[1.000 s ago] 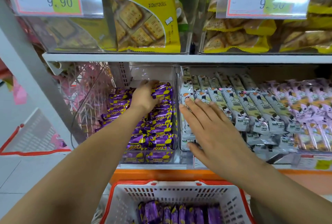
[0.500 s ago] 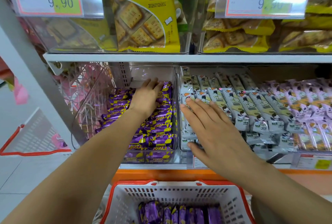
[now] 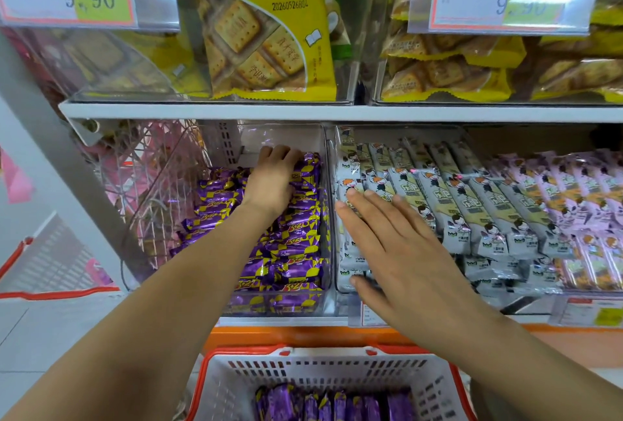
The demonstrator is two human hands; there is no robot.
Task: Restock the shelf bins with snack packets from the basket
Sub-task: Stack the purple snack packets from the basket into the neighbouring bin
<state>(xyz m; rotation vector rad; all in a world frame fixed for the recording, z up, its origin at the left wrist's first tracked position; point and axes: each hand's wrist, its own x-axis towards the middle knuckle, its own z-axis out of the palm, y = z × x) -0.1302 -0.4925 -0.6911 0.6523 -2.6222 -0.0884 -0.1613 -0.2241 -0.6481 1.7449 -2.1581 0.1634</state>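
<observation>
Two bare hands are working at a shop shelf, and we are looking down on them from head height. Our left hand [image 3: 271,184] is reaching deep into the clear bin [image 3: 283,137] at the centre of the frame, lying on top of the purple snack packets [image 3: 296,245] stacked there. Its fingers are curling down over the far end of the pile. We cannot tell whether they are gripping a packet or only pressing the stack. Our right hand [image 3: 401,252] is spread flat with straight fingers and holding nothing. It is right of centre, over the front of the neighbouring bin of white packets [image 3: 438,198], and whether it is touching them is unclear. At the bottom edge of the frame, the red-rimmed basket [image 3: 303,351] is holding more purple packets [image 3: 337,405].

We are judging this to be the settling step, with packets being tucked into place. The next move is calling for a hand to drop to the basket, gather more purple packets and lift them into that same bin, which is looking nearly full.
</observation>
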